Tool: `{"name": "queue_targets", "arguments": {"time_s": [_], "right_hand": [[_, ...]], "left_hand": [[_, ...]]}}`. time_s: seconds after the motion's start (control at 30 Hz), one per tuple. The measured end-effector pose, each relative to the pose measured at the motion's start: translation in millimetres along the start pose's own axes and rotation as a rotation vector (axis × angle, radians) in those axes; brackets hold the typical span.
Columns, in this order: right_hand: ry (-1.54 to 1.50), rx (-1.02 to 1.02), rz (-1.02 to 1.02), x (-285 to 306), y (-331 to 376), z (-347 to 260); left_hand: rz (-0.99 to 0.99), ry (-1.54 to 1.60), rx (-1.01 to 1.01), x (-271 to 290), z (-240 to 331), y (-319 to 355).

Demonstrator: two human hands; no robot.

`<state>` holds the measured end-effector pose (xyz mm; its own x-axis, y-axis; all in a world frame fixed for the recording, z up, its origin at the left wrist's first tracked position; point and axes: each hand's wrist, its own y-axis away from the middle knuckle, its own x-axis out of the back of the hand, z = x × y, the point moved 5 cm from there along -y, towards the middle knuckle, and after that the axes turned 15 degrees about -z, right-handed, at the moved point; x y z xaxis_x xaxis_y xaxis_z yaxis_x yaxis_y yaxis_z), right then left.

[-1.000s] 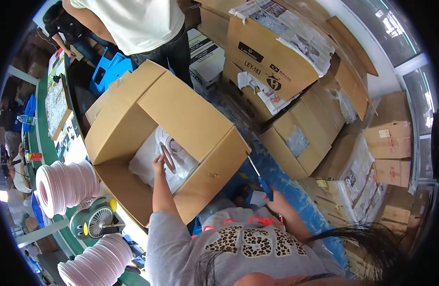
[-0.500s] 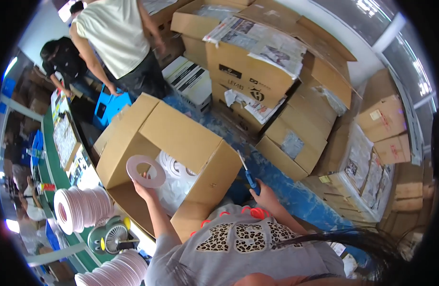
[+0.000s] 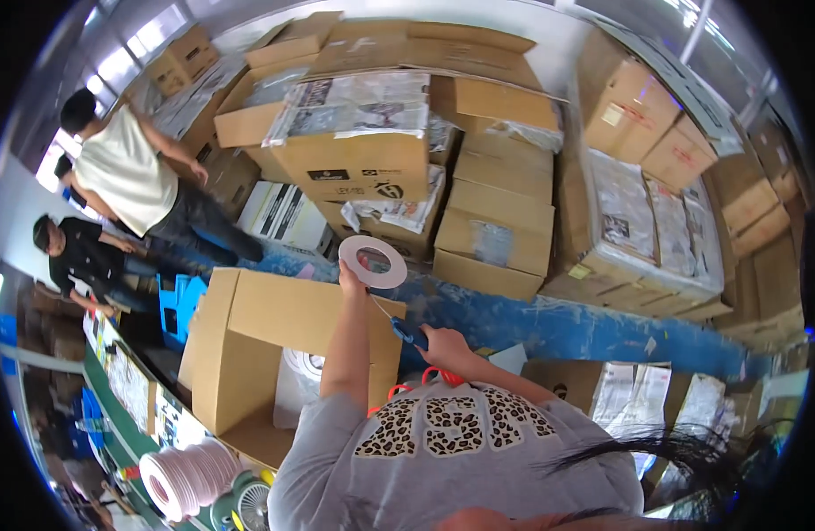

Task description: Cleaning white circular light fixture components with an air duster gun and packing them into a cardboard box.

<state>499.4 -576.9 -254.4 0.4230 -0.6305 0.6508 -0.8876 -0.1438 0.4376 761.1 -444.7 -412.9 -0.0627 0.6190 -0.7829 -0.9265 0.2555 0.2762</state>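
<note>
My left hand (image 3: 351,281) is closed on the edge of a flat, pale pink ring (image 3: 394,265), holding it up beyond the open carton. My right hand (image 3: 448,349) grips the blue handle of a screwdriver (image 3: 411,333); its thin metal shaft points up and left, toward the ring. Left of my body stands the open cardboard carton (image 3: 292,305). More white rings (image 3: 303,365) lie inside it with clear plastic, partly hidden by my left arm.
At lower left, a stack of pink rings (image 3: 191,478) stands near a small green fan (image 3: 246,503) along the green bench. Stacked cartons (image 3: 492,221) line the far side. Blue floor (image 3: 549,323) runs before them. A person in a white sleeveless top (image 3: 129,168) stands at upper left, others nearby.
My view has swung to the right. My left hand has lifted the ring from over the carton's opening to beyond its far side. The ring and screwdriver are now closer together.
</note>
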Motion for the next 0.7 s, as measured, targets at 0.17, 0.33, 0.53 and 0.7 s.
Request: {"name": "queue_targets", "arguments": {"time_s": [0.17, 0.33, 0.53, 0.7], "right_hand": [[-0.016, -0.106, 0.118, 8.1, -3.2, 41.3], [-0.036, -0.087, 0.037, 2.6, -18.9, 38.2], [-0.091, -0.117, -0.019, 3.5, -23.6, 39.8], [-0.138, -0.143, -0.039, 6.2, -38.6, 41.0]], "left_hand": [[-0.006, 0.034, 0.166, -24.1, -48.4, -4.0], [0.019, -0.077, 0.081, -2.9, -38.3, 6.9], [0.068, -0.02, 0.129, -1.2, -36.9, 22.9], [0.027, -0.106, 0.171, 15.3, -43.2, 27.8]]}}
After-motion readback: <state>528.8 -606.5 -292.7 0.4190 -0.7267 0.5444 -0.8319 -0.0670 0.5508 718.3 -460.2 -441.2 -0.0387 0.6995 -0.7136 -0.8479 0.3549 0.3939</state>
